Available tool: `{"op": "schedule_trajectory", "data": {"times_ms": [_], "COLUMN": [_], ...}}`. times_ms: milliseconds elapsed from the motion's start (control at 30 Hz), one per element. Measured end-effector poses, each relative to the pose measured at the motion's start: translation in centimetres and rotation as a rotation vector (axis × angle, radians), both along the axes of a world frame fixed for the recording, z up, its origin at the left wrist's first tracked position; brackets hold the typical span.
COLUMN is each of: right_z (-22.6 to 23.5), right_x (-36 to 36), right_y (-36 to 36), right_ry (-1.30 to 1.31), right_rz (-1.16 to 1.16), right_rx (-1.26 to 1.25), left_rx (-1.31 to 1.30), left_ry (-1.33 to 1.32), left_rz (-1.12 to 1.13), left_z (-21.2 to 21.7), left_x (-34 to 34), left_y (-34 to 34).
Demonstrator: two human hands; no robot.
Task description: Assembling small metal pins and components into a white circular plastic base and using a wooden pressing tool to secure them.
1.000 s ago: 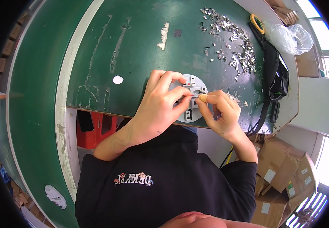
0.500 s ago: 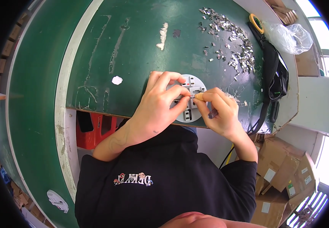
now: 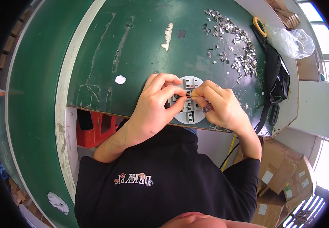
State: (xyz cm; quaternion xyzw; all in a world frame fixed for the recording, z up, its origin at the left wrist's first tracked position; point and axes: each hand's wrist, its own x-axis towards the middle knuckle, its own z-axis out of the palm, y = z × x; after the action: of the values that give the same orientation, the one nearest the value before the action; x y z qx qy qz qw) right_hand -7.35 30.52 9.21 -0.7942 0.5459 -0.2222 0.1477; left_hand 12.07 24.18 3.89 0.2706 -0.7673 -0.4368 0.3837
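Observation:
A round light-grey plate carrying several small blocks with dark slots lies at the table's near edge. My left hand reaches over its left side, thumb and forefinger closed in a pinch near the middle; what they pinch is too small to make out. My right hand comes in from the right, its fingertips pinched over the plate's centre, close to the left fingertips. A short dark brown piece, like a tool handle, sits in the curled fingers of this hand. The far end of that piece is hidden.
Many small shiny metal clips are spread at the table's far right. Beside them lie a black bag, a yellow tape roll and a clear plastic bag. A red stool stands below the table edge.
My right hand has turned, and the tan tip that showed at its fingers is now out of sight. My left hand has shifted slightly left on the plate, still pinching.

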Motion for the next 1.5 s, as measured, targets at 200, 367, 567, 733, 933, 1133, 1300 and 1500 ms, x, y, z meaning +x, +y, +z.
{"op": "schedule_trajectory", "data": {"times_ms": [200,367,567,733,933,1133,1300,1500], "right_z": [0.8,1.0,0.9,0.0,-0.4,0.9,0.4,-1.4], "right_x": [0.2,0.8,1.4,1.6,1.6,1.0,2.8,3.7], "right_y": [0.0,-0.4,-0.2,0.4,0.4,0.2,-0.6,-0.2], "right_ry": [0.030,-0.009,-0.105,-0.187,-0.143,-0.604,-1.287,-1.342], "right_rz": [-0.028,-0.039,-0.089,-0.137,-0.105,-0.123,-0.037,0.007], "right_rx": [0.127,0.189,0.221,0.177,0.129,0.026,0.077,-0.049], "left_rx": [0.002,-0.004,-0.015,-0.019,-0.044,-0.074,-0.214,-0.277], "left_ry": [0.017,0.016,0.012,0.024,0.025,-0.005,-0.136,-0.266], "left_rz": [0.000,-0.004,0.017,0.017,0.016,-0.028,-0.097,-0.164], "left_z": [-0.4,-0.4,-0.5,-0.7,-1.0,-0.7,-0.6,-1.2], "left_x": [0.1,0.0,0.2,0.2,0.2,0.9,0.4,0.2], "left_y": [0.2,0.3,0.5,0.7,0.7,1.0,1.0,0.7]}}
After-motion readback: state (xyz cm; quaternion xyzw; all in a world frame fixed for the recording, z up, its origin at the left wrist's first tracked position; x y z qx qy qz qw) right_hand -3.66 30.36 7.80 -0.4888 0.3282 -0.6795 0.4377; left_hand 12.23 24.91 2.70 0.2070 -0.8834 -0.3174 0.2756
